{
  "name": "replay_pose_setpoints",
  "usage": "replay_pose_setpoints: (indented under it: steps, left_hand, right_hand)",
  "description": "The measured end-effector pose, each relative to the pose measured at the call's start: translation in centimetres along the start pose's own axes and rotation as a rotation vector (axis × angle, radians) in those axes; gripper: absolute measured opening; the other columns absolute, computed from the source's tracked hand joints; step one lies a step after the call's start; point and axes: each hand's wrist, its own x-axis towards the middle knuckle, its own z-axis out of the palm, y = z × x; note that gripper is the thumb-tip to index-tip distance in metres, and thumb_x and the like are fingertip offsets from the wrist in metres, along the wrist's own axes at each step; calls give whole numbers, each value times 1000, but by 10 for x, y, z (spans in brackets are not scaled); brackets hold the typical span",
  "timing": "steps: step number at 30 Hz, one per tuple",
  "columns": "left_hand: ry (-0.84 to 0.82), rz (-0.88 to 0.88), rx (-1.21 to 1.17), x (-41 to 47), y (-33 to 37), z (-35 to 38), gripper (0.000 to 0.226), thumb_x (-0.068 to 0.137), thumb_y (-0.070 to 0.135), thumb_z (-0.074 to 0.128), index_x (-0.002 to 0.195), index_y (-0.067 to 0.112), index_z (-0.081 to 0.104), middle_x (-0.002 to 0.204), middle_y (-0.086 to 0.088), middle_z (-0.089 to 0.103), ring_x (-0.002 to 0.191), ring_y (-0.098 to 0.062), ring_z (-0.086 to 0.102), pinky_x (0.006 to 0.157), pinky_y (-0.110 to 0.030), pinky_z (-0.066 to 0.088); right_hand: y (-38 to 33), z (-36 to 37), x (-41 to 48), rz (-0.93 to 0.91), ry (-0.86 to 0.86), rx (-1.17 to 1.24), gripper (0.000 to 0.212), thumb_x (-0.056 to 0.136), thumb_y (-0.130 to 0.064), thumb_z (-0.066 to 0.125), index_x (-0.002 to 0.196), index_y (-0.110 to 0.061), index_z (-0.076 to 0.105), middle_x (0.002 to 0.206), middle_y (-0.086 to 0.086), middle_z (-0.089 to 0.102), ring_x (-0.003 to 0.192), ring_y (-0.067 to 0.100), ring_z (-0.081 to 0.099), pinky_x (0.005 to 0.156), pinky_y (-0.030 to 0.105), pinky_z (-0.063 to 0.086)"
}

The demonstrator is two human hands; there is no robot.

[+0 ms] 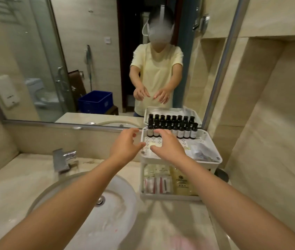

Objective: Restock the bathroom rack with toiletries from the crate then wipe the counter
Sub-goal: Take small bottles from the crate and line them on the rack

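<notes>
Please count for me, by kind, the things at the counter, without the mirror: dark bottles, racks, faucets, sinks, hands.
Dark bottles: 8
Rack: 1
Faucet: 1
Sink: 1
Hands: 2 (left hand, right hand)
Total: 13

White round sink basin [119,212] at 7 o'clock, metal drain [100,200] at its centre. Chrome faucet [64,159] at 8 o'clock, just behind. Large wall mirror [81,60] at 11 o'clock, reflecting a toilet [38,92].
</notes>
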Motion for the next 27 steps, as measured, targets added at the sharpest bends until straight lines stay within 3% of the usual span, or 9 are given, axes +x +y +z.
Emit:
replay_pose_setpoints:
  steps: [6, 11, 27]
  left_hand:
    - [50, -95, -12, -50, -42, -52, 56, 83, 41, 71, 133, 27, 50, 117, 8, 54, 99, -9, 57, 85, -37, 54]
    - [116, -202, 18, -102, -83, -97, 52, 82, 43, 72, 129, 29, 53, 110, 12, 55, 92, -7, 59, 74, -27, 47]
    - [352, -613, 39, -363, -197, -259, 46, 83, 42, 70, 125, 30, 56, 114, 10, 58, 85, -4, 61, 81, -30, 51]
  right_hand:
    - [-51, 33, -22, -79, -80, 59, 62, 80, -33, 67, 138, -27, 46, 143, -4, 43, 128, 16, 44, 95, 32, 42]
    - [-104, 70, -55, -153, -169, 95, 59, 80, -36, 67, 136, -29, 48, 139, -6, 45, 119, 15, 52, 92, 33, 47]
    - [-306, 207, -223, -430, -534, 224, 54, 82, -33, 65, 134, -28, 49, 138, -7, 46, 112, 11, 54, 87, 29, 46]
